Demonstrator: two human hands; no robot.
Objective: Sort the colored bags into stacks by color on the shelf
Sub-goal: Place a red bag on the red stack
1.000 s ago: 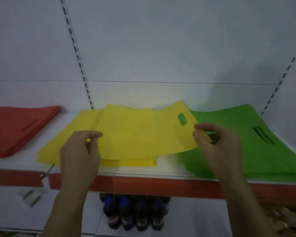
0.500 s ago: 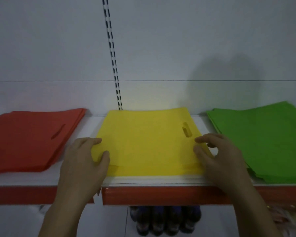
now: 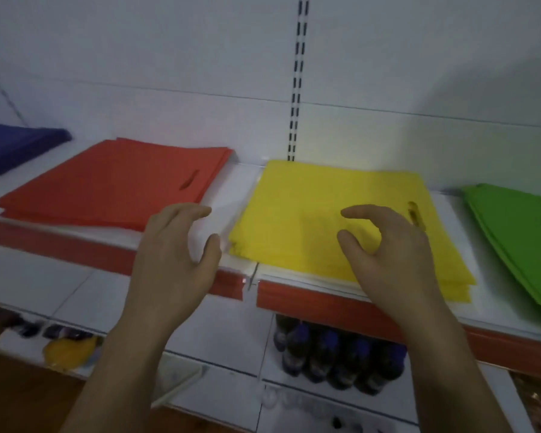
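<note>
- The stack of flat yellow fabric bags lies on the white shelf with the red front strip, in the middle of the row.
- To its left sits the stack of flat red fabric bags. Further left is a pile of dark blue bags, and at the right edge is the stack of flat green bags. The stacks lie apart, with bare white shelf between them.
- The left hand hangs over the front of the shelf, between the red and the yellow stacks. Its fingers are spread and curled and hold nothing.
- The right hand hangs over the yellow stack. It is also spread and empty. I cannot tell if it touches the top bag.
- The two hands are well apart from each other.
- The bags look thin, soft and very light, like cloth sheets. They would bend and flop when picked up, but they would not break.
- Each bag is a flat square with a small cut-out handle hole near one edge.
- The cloth looks matte, not shiny, so I think it is not very slippery. Still, one bag could slide off the stack.
- A good place to hold a bag is by two edges, or through the handle hole.
- Dark bottles stand on the shelf below.
</note>
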